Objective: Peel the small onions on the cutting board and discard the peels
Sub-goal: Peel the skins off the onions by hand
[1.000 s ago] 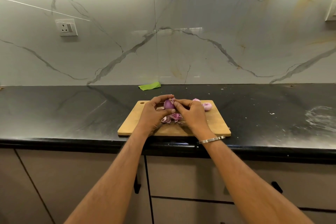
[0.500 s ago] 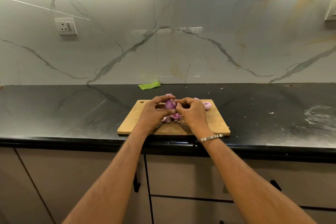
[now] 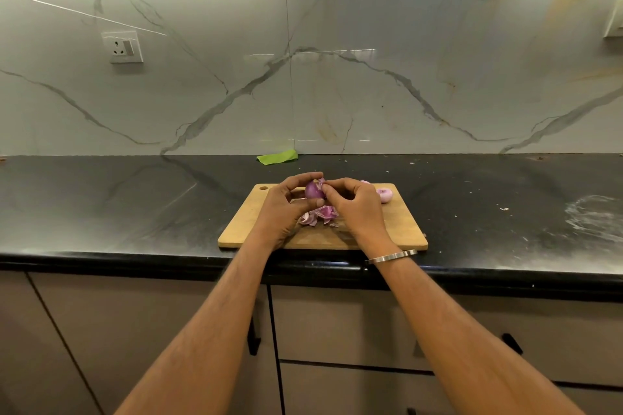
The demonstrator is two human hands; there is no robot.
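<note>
Peeling step: we hold one small onion [image 3: 314,190] between our two hands, raised just above the cutting board [image 3: 401,226].
Left hand: our left hand [image 3: 281,209] cups the onion, fingers curled over its top and thumb under it, gripping it.
Right hand: our right hand [image 3: 357,209] meets it from the other side, fingertips pinching at the skin near the onion's tip.
Key relation: the onion sits right between both hands, touching each; its long axis runs roughly upright, tip uppermost, so the skin should strip downward from the tip. We judge the right hand does the pulling while the left steadies.
Peels: a loose heap of purple peels [image 3: 320,215] lies on the board directly below the hands, between the wrists.
Other onions: a pale peeled onion [image 3: 384,195] rests on the board just beyond the right hand; another is partly hidden behind its knuckles, so we cannot tell its state.
Around: the board lies on the dark bench [image 3: 135,205]; a green scrap [image 3: 278,157] sits well beyond the hands by the wall. A bracelet [image 3: 391,257] rings the right wrist.
In the way: nothing lies between fingers and skin; no bin for the peels is in view.
</note>
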